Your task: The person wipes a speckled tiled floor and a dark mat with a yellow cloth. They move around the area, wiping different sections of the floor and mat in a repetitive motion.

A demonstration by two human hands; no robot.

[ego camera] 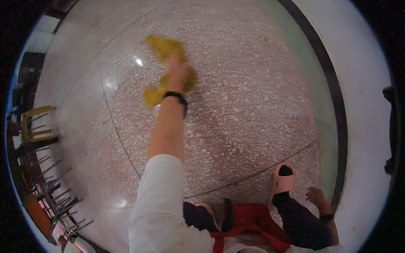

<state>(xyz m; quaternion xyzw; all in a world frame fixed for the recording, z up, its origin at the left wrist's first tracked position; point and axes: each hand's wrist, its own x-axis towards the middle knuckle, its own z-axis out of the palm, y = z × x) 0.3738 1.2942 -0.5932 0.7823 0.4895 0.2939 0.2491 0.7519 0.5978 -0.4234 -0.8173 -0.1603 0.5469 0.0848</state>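
My left arm in a white sleeve reaches far forward. My left hand (177,73), blurred and with a black band at the wrist, holds a bunched yellow cloth (165,47) against the speckled terrazzo floor (240,104). Parts of the cloth stick out ahead of the fingers and on both sides of the wrist. Low on the right, my right hand (316,196) hangs beside my bent right leg with its fingers loosely curled and nothing in it; that wrist also bears a dark band.
A pink clog (283,181) is on my right foot. Along the right run a green floor border (324,126), a black strip (341,132) and a white wall (364,126). A wooden chair (39,110) and several metal-legged pieces of furniture stand at the left edge.
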